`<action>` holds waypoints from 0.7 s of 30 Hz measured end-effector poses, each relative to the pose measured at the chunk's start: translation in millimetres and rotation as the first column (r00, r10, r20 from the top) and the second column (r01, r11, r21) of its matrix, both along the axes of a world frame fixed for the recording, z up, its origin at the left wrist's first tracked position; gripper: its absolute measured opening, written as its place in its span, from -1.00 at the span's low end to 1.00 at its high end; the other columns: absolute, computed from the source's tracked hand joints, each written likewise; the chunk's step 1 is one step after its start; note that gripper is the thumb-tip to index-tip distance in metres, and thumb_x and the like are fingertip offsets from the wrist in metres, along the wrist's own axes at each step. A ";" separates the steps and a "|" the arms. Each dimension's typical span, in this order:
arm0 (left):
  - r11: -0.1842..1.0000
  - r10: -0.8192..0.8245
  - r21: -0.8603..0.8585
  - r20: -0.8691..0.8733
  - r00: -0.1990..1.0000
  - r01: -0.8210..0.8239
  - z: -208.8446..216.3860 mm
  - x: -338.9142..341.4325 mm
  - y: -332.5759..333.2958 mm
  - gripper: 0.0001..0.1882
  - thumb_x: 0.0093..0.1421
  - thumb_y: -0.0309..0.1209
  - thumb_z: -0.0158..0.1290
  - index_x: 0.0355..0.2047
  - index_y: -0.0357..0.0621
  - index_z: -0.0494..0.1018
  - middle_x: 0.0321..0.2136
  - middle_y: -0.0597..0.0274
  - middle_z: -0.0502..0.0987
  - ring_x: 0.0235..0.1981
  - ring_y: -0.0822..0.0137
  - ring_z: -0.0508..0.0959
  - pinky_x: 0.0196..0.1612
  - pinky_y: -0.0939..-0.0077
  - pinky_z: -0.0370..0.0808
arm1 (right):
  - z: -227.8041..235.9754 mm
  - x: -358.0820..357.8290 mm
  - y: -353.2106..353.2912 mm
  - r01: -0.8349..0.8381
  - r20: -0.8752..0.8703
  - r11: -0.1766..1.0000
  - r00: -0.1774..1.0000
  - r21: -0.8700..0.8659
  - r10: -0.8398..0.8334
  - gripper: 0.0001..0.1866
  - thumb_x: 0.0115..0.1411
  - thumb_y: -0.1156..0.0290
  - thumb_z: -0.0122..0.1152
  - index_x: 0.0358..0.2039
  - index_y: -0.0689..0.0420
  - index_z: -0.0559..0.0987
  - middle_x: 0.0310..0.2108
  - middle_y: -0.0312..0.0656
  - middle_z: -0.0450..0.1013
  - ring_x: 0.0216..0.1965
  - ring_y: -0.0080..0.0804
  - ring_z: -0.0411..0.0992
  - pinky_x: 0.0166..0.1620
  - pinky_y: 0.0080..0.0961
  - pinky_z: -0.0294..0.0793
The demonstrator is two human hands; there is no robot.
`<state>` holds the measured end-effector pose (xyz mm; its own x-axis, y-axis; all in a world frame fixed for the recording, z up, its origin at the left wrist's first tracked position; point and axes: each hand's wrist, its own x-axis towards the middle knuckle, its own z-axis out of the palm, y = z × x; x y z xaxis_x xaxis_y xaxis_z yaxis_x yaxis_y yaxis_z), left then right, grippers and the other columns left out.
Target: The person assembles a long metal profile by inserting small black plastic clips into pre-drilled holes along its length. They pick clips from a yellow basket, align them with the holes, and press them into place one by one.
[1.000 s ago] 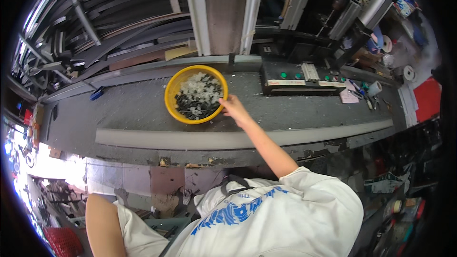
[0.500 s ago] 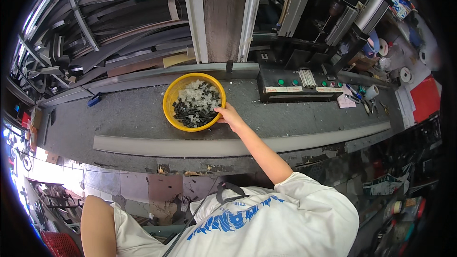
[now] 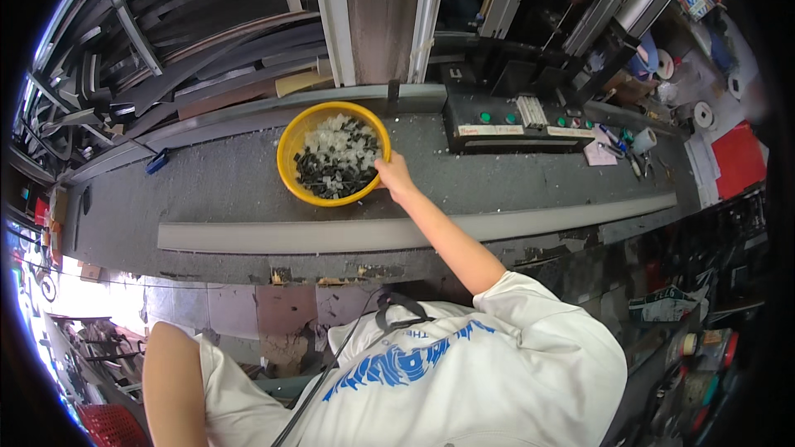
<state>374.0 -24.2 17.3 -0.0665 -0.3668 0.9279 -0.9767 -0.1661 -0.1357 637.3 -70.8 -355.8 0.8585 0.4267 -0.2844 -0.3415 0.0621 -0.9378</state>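
Up beyond your right hand (image 3: 393, 175), to its right, sits a black control box (image 3: 530, 141) with green buttons (image 3: 486, 117); nearer you, a long grey strip (image 3: 315, 237); well left, a small blue object (image 3: 157, 162).

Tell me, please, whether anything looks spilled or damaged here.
Tiny white specks dot the grey workbench outside the round yellow plastic basin, like stray scraps; the bench's front edge looks chipped, showing tan patches.

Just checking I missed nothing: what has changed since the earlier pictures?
Nothing on the bench has visibly moved; the camera view only shifted slightly. The right hand keeps its grip on the rim of the yellow bowl; nothing was let go. Bowl, grey strip and control box stayed put.
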 end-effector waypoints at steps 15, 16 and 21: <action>0.928 -0.360 -0.159 -0.156 0.920 0.336 -46.6 50.5 -52.8 -0.56 0.34 -0.09 -0.14 -0.57 -0.10 0.39 -0.67 0.27 0.33 -0.65 0.29 0.31 -0.54 0.34 0.28 | 63.0 -39.7 -210.2 0.195 0.001 0.981 0.981 0.016 -0.195 -0.69 0.13 0.48 0.00 -0.11 0.30 0.50 -0.36 -0.23 0.50 -0.44 -0.51 0.48 -0.49 -0.55 0.48; 0.908 -0.405 -0.194 -0.182 0.896 0.371 -57.7 51.1 -64.2 -0.56 0.35 -0.10 -0.14 -0.58 -0.10 0.39 -0.68 0.28 0.33 -0.66 0.29 0.31 -0.55 0.35 0.28 | 63.7 -39.4 -238.3 0.251 0.005 0.968 0.968 -0.008 -0.251 -0.69 0.13 0.48 0.01 -0.11 0.31 0.50 -0.37 -0.23 0.48 -0.45 -0.50 0.48 -0.49 -0.54 0.48; 0.775 -0.615 -0.504 -0.465 0.637 0.380 -137.4 45.6 -138.0 -0.54 0.36 -0.13 -0.12 -0.63 -0.10 0.40 -0.73 0.30 0.34 -0.71 0.32 0.33 -0.59 0.37 0.30 | 58.8 -57.1 -393.4 0.549 -0.038 0.834 0.834 -0.044 -0.551 -0.74 0.09 0.50 0.08 -0.21 0.30 0.57 -0.46 -0.30 0.46 -0.50 -0.52 0.44 -0.52 -0.57 0.41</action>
